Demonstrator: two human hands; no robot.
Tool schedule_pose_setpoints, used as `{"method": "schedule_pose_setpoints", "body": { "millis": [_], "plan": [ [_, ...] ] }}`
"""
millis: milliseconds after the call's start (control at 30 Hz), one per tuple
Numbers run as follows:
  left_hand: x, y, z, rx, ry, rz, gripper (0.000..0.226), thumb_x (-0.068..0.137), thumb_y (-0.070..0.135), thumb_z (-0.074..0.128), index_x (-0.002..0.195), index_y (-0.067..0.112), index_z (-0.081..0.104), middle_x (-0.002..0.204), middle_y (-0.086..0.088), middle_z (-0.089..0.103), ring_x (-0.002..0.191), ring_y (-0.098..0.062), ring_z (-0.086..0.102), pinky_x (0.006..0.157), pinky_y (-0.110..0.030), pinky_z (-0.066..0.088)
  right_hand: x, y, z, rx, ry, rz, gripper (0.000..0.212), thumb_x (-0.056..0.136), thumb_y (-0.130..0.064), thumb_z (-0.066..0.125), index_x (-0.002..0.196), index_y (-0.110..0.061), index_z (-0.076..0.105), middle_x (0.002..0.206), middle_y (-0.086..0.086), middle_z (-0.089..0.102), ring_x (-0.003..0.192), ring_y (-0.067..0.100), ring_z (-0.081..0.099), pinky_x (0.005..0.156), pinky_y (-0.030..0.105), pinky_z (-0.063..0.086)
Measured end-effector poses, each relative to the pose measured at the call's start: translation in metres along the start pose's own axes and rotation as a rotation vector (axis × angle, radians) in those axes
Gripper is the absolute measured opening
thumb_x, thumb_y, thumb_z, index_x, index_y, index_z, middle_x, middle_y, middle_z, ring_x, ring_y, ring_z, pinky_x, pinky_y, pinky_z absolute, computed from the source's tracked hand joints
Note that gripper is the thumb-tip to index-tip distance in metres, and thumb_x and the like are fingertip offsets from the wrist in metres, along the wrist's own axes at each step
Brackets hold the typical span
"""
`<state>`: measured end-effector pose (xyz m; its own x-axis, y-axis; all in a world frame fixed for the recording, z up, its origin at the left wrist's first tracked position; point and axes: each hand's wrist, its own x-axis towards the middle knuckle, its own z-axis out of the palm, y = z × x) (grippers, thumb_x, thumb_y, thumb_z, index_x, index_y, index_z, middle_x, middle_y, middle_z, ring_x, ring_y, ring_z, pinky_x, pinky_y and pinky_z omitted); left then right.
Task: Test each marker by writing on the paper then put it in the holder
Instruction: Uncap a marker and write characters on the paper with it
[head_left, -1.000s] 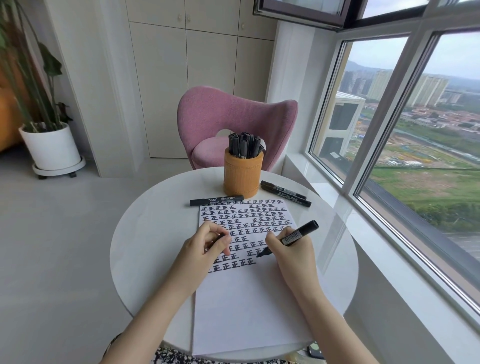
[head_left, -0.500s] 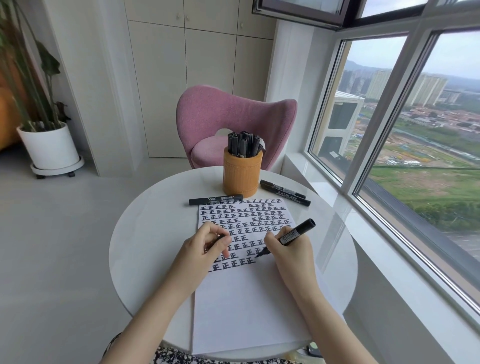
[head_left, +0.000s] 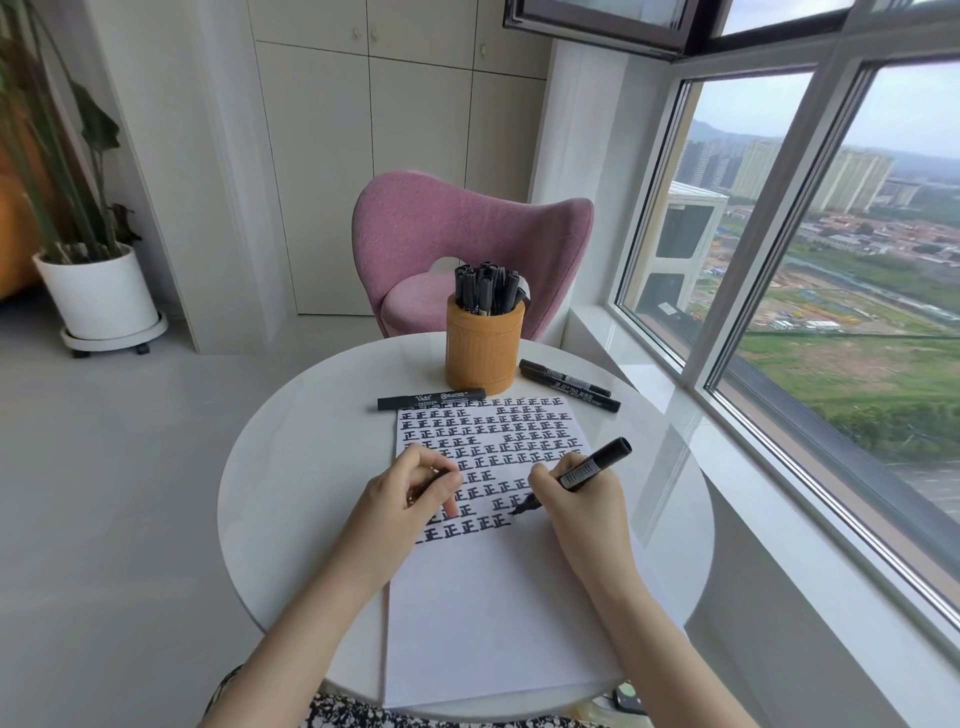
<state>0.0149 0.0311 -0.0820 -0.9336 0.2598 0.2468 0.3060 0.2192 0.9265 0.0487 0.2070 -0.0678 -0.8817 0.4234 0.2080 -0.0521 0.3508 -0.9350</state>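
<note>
My right hand (head_left: 582, 499) grips an uncapped black marker (head_left: 592, 465), its tip touching the white paper (head_left: 493, 613) at the end of a row of black written characters. My left hand (head_left: 410, 493) rests curled on the paper's left part, with something small and dark between its fingers, likely the cap. An orange cylindrical holder (head_left: 484, 349) at the table's far side is filled with several black markers. One capped marker (head_left: 431, 400) lies left of the holder's base, and two capped markers (head_left: 569, 383) lie to its right.
The round white table (head_left: 291, 493) stands by a large window (head_left: 831, 312) on the right. A pink chair (head_left: 467, 234) sits behind the table. A potted plant in a white pot (head_left: 96, 291) is at the far left on the grey floor.
The marker in my right hand has shifted slightly down and left along the row as it writes. My left hand stays in place on the paper.
</note>
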Motion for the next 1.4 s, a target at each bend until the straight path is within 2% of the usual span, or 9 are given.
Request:
{"method": "schedule_pose_setpoints", "body": {
  "millis": [67,267,433,633,900,1133,1233,1400],
  "plan": [
    [0.0,0.0003,0.0,-0.004,0.001,-0.001,0.006,0.092,0.02,0.057,0.091,0.014,0.055,0.066,0.004,0.067,0.048,-0.007,0.042,0.051,-0.021,0.036,-0.0002,-0.0004,0.0002,-0.003,-0.002,0.002,0.031,0.08,-0.007,0.058,0.062,0.004,0.036,0.058,0.004,0.031,0.053,0.01,0.022,0.045,0.021,0.02],
    [-0.0011,0.0009,-0.0009,-0.002,-0.003,-0.004,0.008,0.092,0.022,0.057,0.091,0.014,0.056,0.069,0.002,0.068,0.051,-0.013,0.039,0.051,-0.023,0.036,-0.0002,-0.0013,-0.0004,-0.01,-0.011,0.001,0.03,0.077,-0.005,0.058,0.061,-0.009,0.033,0.052,-0.005,0.025,0.052,0.011,0.021,0.045,0.022,0.018],
    [-0.0017,0.0014,-0.0008,0.002,-0.004,0.004,0.008,0.092,0.021,0.057,0.09,0.014,0.055,0.067,0.003,0.067,0.047,-0.01,0.037,0.049,-0.018,0.034,-0.0007,-0.001,-0.0007,0.003,-0.022,-0.002,0.027,0.076,-0.004,0.058,0.061,-0.006,0.036,0.057,0.003,0.027,0.055,0.013,0.022,0.048,0.024,0.017],
    [-0.002,0.0028,-0.0001,-0.002,0.001,0.0,0.008,0.092,0.02,0.057,0.091,0.012,0.056,0.066,0.003,0.067,0.045,-0.006,0.038,0.047,-0.014,0.033,0.0006,-0.0008,-0.002,0.024,-0.002,0.009,0.027,0.077,-0.005,0.058,0.061,-0.007,0.037,0.054,-0.001,0.026,0.053,0.011,0.02,0.044,0.021,0.018],
    [-0.0019,0.0026,-0.0005,0.008,0.001,-0.01,0.008,0.091,0.022,0.057,0.091,0.013,0.056,0.065,0.005,0.067,0.045,-0.007,0.037,0.047,-0.015,0.033,-0.0013,-0.0011,-0.0011,0.011,0.0,0.001,0.032,0.077,-0.004,0.056,0.061,-0.013,0.03,0.052,-0.008,0.022,0.055,0.011,0.019,0.046,0.023,0.015],
    [-0.0018,0.002,-0.0007,0.014,-0.001,-0.008,0.009,0.091,0.023,0.057,0.091,0.014,0.056,0.066,0.005,0.067,0.046,-0.009,0.036,0.048,-0.018,0.033,-0.0009,-0.0014,-0.0009,0.02,0.002,0.003,0.028,0.077,-0.003,0.056,0.062,-0.009,0.033,0.053,-0.006,0.023,0.054,0.01,0.018,0.044,0.022,0.016],
    [-0.0018,0.0023,-0.0007,0.017,-0.002,-0.009,0.009,0.091,0.023,0.057,0.091,0.014,0.056,0.066,0.006,0.067,0.046,-0.008,0.038,0.048,-0.017,0.034,0.0002,-0.0015,-0.0011,0.029,0.001,0.015,0.026,0.078,-0.004,0.057,0.061,-0.004,0.036,0.057,0.003,0.029,0.054,0.011,0.021,0.044,0.021,0.017],
    [-0.0019,0.0033,-0.0005,0.012,-0.002,-0.01,0.009,0.091,0.022,0.057,0.09,0.014,0.056,0.066,0.003,0.067,0.045,-0.007,0.038,0.048,-0.015,0.034,-0.0005,-0.0005,-0.0005,0.01,-0.021,0.01,0.031,0.08,-0.008,0.059,0.062,0.005,0.036,0.059,0.006,0.031,0.055,0.011,0.024,0.047,0.024,0.018]
  ]
}}
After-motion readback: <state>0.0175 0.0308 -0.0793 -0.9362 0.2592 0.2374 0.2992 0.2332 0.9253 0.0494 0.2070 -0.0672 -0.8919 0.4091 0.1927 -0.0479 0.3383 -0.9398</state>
